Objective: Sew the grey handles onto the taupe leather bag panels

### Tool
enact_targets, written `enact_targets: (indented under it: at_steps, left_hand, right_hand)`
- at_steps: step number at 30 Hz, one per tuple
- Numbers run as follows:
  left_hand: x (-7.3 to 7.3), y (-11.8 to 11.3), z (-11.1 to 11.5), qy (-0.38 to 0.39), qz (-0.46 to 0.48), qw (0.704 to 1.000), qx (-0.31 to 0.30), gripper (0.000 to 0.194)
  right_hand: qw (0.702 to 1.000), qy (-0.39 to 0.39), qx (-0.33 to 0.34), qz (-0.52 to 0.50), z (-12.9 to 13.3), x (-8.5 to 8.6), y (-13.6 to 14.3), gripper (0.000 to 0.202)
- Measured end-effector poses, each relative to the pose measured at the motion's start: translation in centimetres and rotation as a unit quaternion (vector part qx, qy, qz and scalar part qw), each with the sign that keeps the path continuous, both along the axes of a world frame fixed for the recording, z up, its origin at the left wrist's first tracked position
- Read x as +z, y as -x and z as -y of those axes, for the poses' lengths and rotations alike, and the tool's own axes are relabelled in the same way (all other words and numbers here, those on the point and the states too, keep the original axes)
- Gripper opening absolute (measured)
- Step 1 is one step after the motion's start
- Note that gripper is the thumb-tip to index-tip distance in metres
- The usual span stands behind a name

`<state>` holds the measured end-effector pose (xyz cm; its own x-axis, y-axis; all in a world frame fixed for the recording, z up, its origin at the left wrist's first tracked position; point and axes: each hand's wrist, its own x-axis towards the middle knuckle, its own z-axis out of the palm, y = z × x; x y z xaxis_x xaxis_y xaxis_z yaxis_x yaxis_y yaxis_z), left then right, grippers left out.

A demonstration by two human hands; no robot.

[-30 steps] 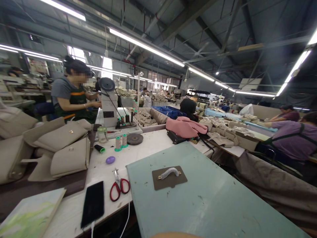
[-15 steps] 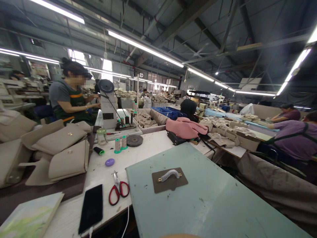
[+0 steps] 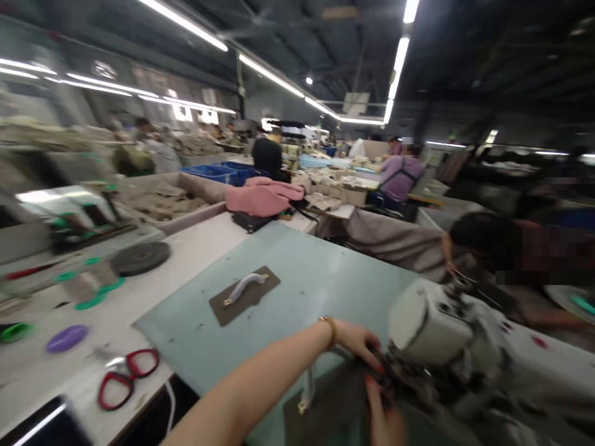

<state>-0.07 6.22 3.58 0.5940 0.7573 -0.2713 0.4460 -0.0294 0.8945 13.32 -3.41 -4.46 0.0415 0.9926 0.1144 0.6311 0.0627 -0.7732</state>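
My left hand (image 3: pixel 357 342), with a band on its wrist, reaches across to the far edge of a dark taupe panel (image 3: pixel 332 406). Its fingers are closed at that edge, close beside the sewing machine head (image 3: pixel 437 331). Nearer to me, my right hand (image 3: pixel 387 418) grips the same panel, its fingertips almost meeting those of the left. A pale wrapped handle (image 3: pixel 308 390) with a gold fitting is on this panel. Motion blur and the hands hide the spot under the needle. Another taupe panel (image 3: pixel 224 311) with its own handle (image 3: pixel 246 286) lies flat on the green tabletop (image 3: pixel 297 275).
To the left are red-handled scissors (image 3: pixel 116 387), a purple disc (image 3: pixel 66 338), thread spools (image 3: pixel 83 285) and a phone (image 3: pixel 44 424). A pink garment (image 3: pixel 263 195) lies at the back of the table. On the right, a co-worker's dark-haired head (image 3: pixel 488 241) leans low behind the machine.
The view has swung right, bringing the sewing machine and the leaning co-worker into sight. Both my hands have appeared, holding a panel at the machine. The other panel still lies on the tabletop.
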Motion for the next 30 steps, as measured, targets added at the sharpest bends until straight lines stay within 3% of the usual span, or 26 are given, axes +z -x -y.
enact_targets:
  at_steps: [2, 4, 8, 14, 22, 30]
  left_hand:
    - [-0.5, 0.0, -0.2, 0.006, 0.018, 0.998, -0.052, 0.035]
    - [-1.7, 0.0, -0.6, 0.009, 0.04, 0.994, -0.102, 0.042]
    - [-3.6, -0.2, -1.0, 0.001, 0.028, 0.994, -0.109, 0.045]
    - [-3.0, 0.1, -0.5, 0.03, 0.025, 0.995, -0.097, 0.047]
    - [-5.2, 0.4, -1.4, -0.024, 0.046, 0.992, -0.118, 0.039]
    - [-4.9, 0.1, -0.2, 0.006, 0.069, 0.995, -0.074, 0.035]
  right_hand:
    - [0.996, 0.034, -0.022, -0.083, 0.4, -1.3, -0.7, 0.061]
    - [0.986, 0.045, -0.04, -0.157, 0.6, -2.2, -0.6, 0.054]
    - [0.983, 0.023, -0.077, -0.168, 0.6, -3.0, 0.2, 0.042]
    - [0.977, 0.049, -0.052, -0.201, 1.0, -1.9, -0.2, 0.035]
    - [0.977, 0.041, -0.042, -0.204, 0.9, -2.0, -0.1, 0.037]
    - [0.972, 0.06, -0.033, -0.226, 1.1, -1.5, -0.8, 0.034]
